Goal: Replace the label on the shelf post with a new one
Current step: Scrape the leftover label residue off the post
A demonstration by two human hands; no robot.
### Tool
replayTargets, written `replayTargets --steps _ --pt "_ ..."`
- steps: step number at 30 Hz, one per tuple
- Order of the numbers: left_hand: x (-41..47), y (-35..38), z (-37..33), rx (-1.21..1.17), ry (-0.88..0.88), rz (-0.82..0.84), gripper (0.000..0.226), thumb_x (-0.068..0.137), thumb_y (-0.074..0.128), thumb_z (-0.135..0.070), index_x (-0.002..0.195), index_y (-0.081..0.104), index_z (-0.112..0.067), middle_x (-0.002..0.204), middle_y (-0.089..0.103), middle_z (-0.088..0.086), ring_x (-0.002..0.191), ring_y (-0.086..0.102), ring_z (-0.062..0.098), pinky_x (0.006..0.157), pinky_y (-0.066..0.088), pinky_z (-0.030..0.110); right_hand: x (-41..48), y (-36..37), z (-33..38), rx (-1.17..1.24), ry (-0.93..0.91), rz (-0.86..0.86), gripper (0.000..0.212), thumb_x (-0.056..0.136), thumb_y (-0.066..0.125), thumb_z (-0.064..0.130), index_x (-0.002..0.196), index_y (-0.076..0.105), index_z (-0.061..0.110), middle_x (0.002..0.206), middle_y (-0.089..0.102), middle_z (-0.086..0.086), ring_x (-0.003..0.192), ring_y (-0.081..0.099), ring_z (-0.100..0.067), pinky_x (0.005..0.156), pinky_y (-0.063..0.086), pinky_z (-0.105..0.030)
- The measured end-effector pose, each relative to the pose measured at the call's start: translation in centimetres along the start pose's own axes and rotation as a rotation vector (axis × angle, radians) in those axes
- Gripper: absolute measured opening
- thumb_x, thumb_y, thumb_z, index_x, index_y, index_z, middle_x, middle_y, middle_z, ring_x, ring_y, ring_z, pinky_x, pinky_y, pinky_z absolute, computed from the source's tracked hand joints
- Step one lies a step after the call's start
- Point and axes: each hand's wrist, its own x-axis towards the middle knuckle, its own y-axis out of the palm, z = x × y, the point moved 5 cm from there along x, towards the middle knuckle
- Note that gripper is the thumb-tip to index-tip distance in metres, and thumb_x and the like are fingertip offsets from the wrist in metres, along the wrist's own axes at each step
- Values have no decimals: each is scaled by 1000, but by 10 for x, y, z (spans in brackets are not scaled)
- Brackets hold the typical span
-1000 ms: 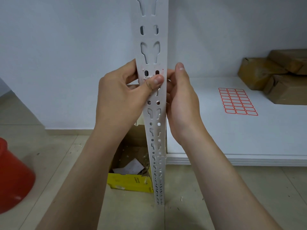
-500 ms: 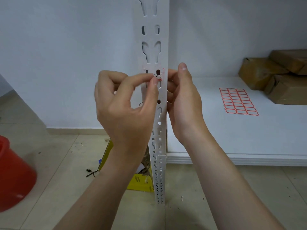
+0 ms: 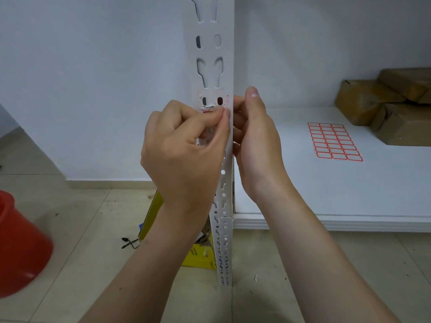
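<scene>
A white perforated shelf post (image 3: 213,50) rises through the middle of the view. Torn remains of an old red-edged label (image 3: 211,106) cling to it around two oval holes. My left hand (image 3: 184,155) is in front of the post, thumb and forefinger pinching a loose red-and-white scrap of that label at its lower edge. My right hand (image 3: 256,141) grips the post's right edge from behind, thumb up beside the label. A sheet of new red-bordered labels (image 3: 334,142) lies flat on the white shelf board (image 3: 349,194) to the right.
Brown wrapped parcels (image 3: 394,106) are stacked at the back right of the shelf. A yellow cardboard box (image 3: 198,255) with scraps sits on the tiled floor behind the post. A red bucket (image 3: 18,245) stands at the far left. A small black cord (image 3: 129,242) lies on the floor.
My left hand shifted from pressing its thumb on the label to pinching and picking at its lower edge. More of the old label is torn away. The right hand stays on the post.
</scene>
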Motion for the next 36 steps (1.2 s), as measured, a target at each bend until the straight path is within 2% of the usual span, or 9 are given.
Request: replayTargets --steps 5,11,16,19,25,28,30,33,36 --pt "4 4 -5 -4 -76 41 10 88 79 -29 81 81 -22 74 65 -2 70 63 27 57 49 40 -1 1 0 -35 -14 -59 54 103 36 55 92 74 19 98 81 -6 96 76 -19 90 54 -39" --pt "7 7 -8 -1 -139 52 11 83 74 -31 76 75 -24 77 65 -1 72 62 23 58 50 39 -1 3 -2 -56 12 -110 72 87 42 71 126 74 18 134 73 -9 128 69 -23 117 49 -54" --pt "9 10 -8 5 -156 57 12 80 69 -34 75 72 -23 78 65 -2 74 62 21 60 50 38 1 3 -4 -40 37 -120 89 77 45 78 140 67 19 144 69 -6 137 64 -23 121 45 -54" --pt "9 11 -8 2 -153 45 13 79 68 -32 74 72 -20 78 65 -1 74 62 22 59 49 36 1 2 -4 -59 39 -117 74 88 42 70 130 73 18 137 72 -7 130 68 -24 118 48 -54" --pt "10 8 -2 -16 -135 36 9 78 71 -27 77 71 -18 82 65 -1 77 61 19 64 41 24 0 -1 0 -103 9 -104 56 98 36 60 89 79 26 111 80 -8 108 75 -24 102 57 -49" --pt "11 4 3 -54 -123 7 8 82 68 -22 81 69 -15 83 63 2 77 57 18 64 44 30 -3 -1 4 -107 -15 -76 60 114 31 48 87 76 19 94 81 -5 87 75 -18 82 56 -40" --pt "11 1 8 -158 -163 -12 5 90 57 -16 86 59 -13 83 55 4 74 50 18 63 42 33 -4 0 5 -99 -7 -53 64 116 28 44 76 74 25 79 79 0 73 72 -12 74 52 -33" --pt "12 1 21 -218 -232 20 12 98 40 -11 88 45 -15 86 48 6 76 45 19 67 44 42 -3 0 3 -89 -5 -34 71 116 27 46 64 74 33 78 78 2 73 72 -10 76 53 -33" --pt "11 9 28 -402 -434 185 9 97 45 -31 102 50 -25 104 59 1 98 62 25 87 55 54 -2 1 2 -85 -14 -37 62 115 29 47 78 73 26 86 80 -1 83 74 -16 83 57 -39"
